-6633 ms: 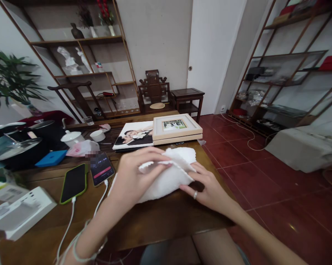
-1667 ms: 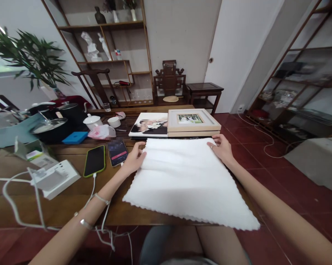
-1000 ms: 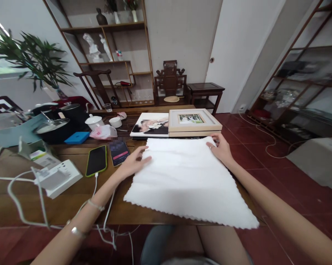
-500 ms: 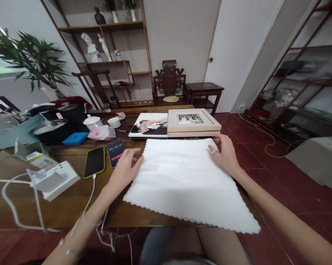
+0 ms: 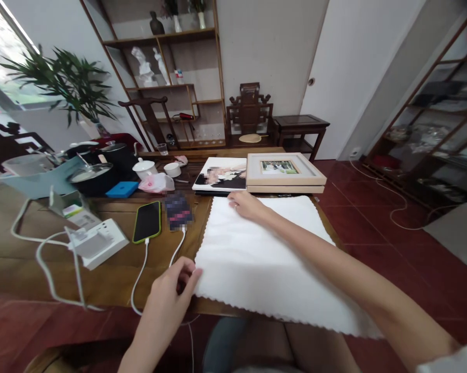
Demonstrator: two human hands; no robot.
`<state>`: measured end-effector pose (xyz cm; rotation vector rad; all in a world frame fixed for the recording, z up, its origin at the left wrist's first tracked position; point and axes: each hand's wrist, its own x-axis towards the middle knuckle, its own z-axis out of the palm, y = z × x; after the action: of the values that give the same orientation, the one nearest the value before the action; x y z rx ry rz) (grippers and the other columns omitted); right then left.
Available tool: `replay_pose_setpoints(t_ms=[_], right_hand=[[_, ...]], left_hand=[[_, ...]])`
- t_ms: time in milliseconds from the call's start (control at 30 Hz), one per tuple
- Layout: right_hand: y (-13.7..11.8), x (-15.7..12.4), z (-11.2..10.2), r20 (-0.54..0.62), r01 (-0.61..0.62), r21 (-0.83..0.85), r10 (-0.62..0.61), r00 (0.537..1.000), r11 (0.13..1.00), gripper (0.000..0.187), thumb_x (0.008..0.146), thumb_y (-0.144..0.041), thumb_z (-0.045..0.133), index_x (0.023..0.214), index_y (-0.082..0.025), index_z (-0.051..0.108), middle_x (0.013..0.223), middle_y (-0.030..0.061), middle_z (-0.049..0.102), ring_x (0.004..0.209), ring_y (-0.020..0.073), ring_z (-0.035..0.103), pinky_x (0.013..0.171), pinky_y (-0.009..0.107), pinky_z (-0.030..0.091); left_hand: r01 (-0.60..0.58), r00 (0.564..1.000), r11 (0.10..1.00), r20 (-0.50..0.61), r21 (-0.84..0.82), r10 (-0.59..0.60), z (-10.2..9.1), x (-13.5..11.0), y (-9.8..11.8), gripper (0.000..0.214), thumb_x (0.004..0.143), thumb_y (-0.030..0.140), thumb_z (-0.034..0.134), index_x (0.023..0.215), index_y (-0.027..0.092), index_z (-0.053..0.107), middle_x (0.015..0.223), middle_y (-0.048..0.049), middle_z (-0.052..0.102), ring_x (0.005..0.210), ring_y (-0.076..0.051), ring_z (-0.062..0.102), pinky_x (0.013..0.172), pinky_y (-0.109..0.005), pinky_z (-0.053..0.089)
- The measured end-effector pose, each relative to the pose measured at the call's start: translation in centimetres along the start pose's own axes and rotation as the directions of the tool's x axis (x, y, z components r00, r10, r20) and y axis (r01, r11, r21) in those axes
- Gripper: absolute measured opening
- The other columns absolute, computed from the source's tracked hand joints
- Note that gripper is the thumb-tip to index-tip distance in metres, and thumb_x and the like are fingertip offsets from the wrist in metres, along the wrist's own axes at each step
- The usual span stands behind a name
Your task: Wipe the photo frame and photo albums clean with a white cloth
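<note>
White scallop-edged cloth [image 5: 268, 254] lies spread on wooden table [image 5: 101, 282], left hand [image 5: 174, 286] pinching its near-left corner, right hand [image 5: 247, 205] flat, fingers apart, on far-left edge, likely pinning it taut.

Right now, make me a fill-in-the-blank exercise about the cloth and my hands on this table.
The left hand touches the white cloth at its near ____ corner.
The right hand rests on the cloth's ____ edge.
The dark-screened phone left of the cloth has a ____ case.
Missing words: left; far; green.
</note>
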<state>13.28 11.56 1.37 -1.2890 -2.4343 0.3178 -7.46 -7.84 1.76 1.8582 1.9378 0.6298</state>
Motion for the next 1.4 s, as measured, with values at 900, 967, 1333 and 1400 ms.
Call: replay_pose_setpoints(t_ms=[900, 967, 1333, 1400], right_hand=[[-0.4, 1.9, 2.0, -0.174, 0.163, 0.051, -0.152, 0.973, 0.985, 0.027, 0.093, -0.02, 0.042, 0.119, -0.017, 0.048, 0.116, 0.0106, 0.052, 0.088, 0.0188, 0.058, 0.08, 0.033, 0.045], [-0.7, -0.2, 1.0, -0.176, 0.216, 0.09, -0.198, 0.964, 0.972, 0.023, 0.094, -0.021, 0.041, 0.115, -0.019, 0.05, 0.115, 0.0086, 0.052, 0.087, 0.0167, 0.058, 0.08, 0.032, 0.045], [-1.7, -18.4, -2.8, -0.032, 0.204, -0.014, -0.205, 0.978, 0.979, 0.037, 0.093, -0.027, 0.044, 0.128, -0.018, 0.045, 0.128, 0.0132, 0.051, 0.122, 0.0241, 0.042, 0.1, 0.045, 0.039], [-1.6, -20.2, -2.9, 0.033, 0.202, -0.086, -0.2, 0.979, 0.976, 0.045, 0.092, -0.032, 0.045, 0.136, -0.02, 0.038, 0.14, 0.0121, 0.04, 0.131, 0.026, 0.031, 0.106, 0.05, 0.031]], left_hand=[[0.222, 0.973, 0.79, 0.176, -0.571, -0.146, -0.6, 0.3, -1.0, 0.034, 0.077, 0.051, 0.051, 0.064, 0.022, 0.038, 0.053, 0.0051, 0.045, 0.05, -0.013, 0.047, 0.049, -0.023, 0.038], [0.254, 0.966, 0.781, 0.194, -0.571, -0.172, -0.2, 0.5, -1.3, 0.034, 0.074, 0.052, 0.055, 0.068, 0.023, 0.037, 0.051, 0.0064, 0.047, 0.047, -0.013, 0.049, 0.048, -0.023, 0.038], [0.112, 0.946, 0.955, 0.324, -0.273, -0.018, -1.5, 7.7, 1.9, 0.048, 0.077, 0.051, 0.053, 0.114, 0.022, 0.046, 0.072, 0.0, 0.062, 0.058, -0.016, 0.055, 0.054, -0.026, 0.041], [0.1, 0.934, 0.909, 0.354, -0.404, 0.054, -1.0, 9.1, 1.8, 0.046, 0.073, 0.049, 0.058, 0.108, 0.02, 0.049, 0.069, 0.0017, 0.058, 0.052, -0.013, 0.05, 0.048, -0.024, 0.037]])
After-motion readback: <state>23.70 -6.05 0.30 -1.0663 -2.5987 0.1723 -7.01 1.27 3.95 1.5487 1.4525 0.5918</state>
